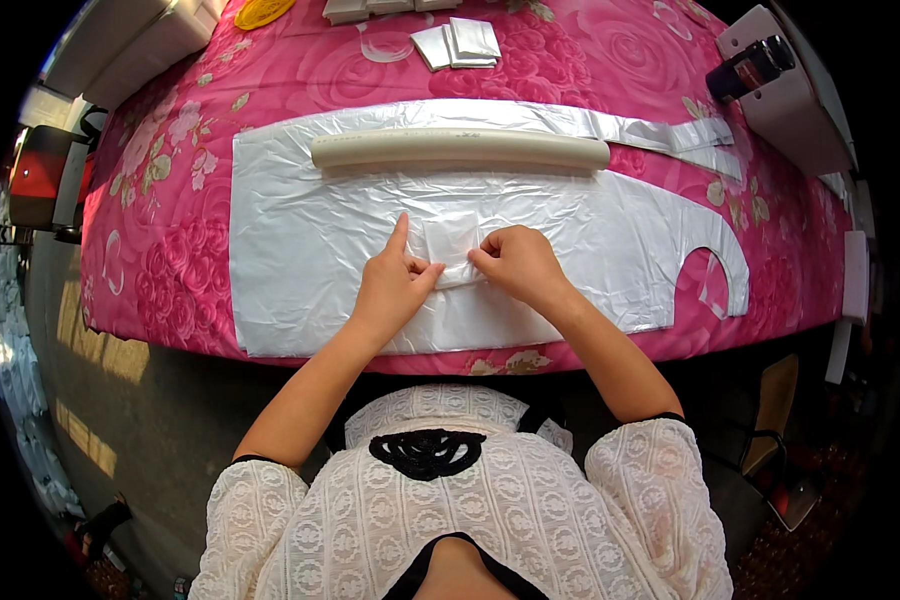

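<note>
A small folded square of thin white plastic (pixel 452 238) lies between my hands. My left hand (pixel 394 285) grips its lower left edge between thumb and curled fingers, its index finger stretched out along the left side. With a pinch of thumb and fingers, my right hand (pixel 518 262) holds the square's right edge. Beneath them, a white plastic sheet shaped like an apron (pixel 300 250) is spread over the table, its curved loop at the right. Across its far part lies a cream-coloured plastic pipe (pixel 460 149), beyond both hands and touched by neither.
A pink flowered cloth (pixel 170 200) covers the table. Several folded white squares (pixel 458 44) lie at the far side, near a yellow item (pixel 262 12). A dark bottle (pixel 750 69) rests against a white box (pixel 805 110) at far right. White boxes (pixel 135 45) stand far left.
</note>
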Motion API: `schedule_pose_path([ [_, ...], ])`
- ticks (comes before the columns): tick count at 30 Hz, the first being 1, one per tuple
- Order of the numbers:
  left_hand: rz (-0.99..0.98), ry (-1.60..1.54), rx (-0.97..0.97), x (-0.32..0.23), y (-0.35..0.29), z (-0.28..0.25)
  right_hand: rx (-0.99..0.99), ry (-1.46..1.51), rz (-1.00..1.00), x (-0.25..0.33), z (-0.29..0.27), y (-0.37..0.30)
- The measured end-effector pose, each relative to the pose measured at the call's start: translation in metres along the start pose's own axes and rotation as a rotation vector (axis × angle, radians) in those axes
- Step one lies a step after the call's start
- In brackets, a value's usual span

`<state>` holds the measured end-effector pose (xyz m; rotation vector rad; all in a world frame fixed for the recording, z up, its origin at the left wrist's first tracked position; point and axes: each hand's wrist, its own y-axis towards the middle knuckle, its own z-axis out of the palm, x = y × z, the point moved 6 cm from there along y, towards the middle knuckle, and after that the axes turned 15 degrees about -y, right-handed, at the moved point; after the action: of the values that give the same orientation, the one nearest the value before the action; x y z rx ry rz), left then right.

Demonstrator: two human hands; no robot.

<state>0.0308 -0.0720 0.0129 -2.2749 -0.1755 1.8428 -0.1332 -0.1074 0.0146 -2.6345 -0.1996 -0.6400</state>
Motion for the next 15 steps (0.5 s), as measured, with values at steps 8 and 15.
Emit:
schedule_pose_path([
  [8, 0.57, 0.451, 0.066, -0.026, -0.008, 0.009, 0.016, -0.015, 0.007, 0.0, 0.0, 0.003],
  [15, 0.524, 0.692, 0.183, -0.006, -0.003, 0.051, -0.026, 0.006, 0.041, 0.003, 0.0, -0.001],
])
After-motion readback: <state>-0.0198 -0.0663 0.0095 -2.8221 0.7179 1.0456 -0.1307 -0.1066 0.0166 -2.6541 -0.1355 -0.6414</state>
